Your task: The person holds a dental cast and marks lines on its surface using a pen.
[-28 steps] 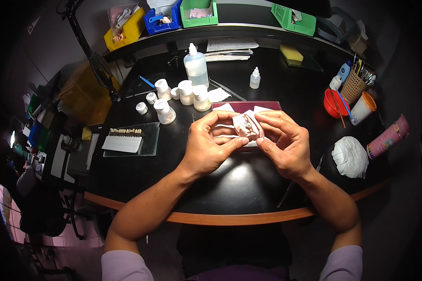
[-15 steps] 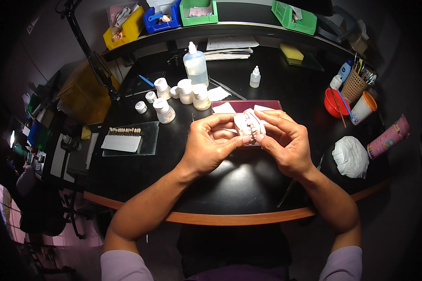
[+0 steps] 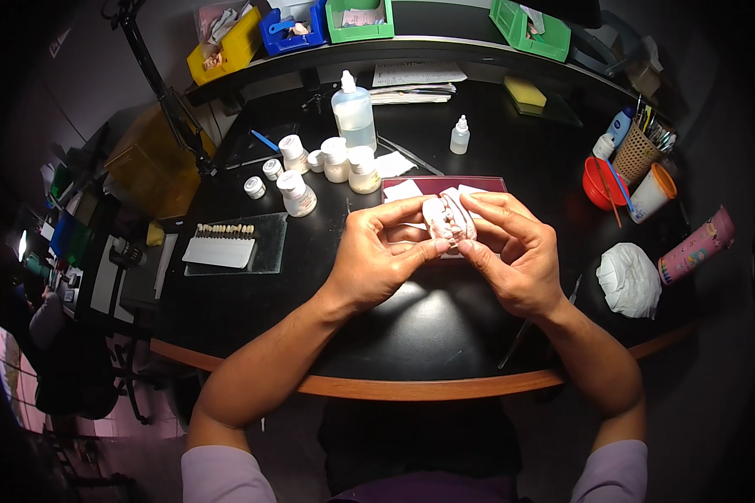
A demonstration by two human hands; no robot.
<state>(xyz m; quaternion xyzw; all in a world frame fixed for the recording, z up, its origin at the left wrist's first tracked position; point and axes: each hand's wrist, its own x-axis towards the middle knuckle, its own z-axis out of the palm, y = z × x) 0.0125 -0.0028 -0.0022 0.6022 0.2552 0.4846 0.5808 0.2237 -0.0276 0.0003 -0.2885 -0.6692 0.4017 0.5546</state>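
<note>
From far off, I pinch a pale teeth model (image 3: 450,220) between my curled left hand (image 3: 380,258) and right hand (image 3: 518,254).

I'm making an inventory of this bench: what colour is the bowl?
The bowl is red; it shows best in the head view.

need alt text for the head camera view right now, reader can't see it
A person's left hand and right hand together hold a pale dental model above a black desk. On the left are white-capped jars and a row of tooth-shaped samples; on the right, a red bowl, a crumpled white bundle and a pink cylinder.
</note>
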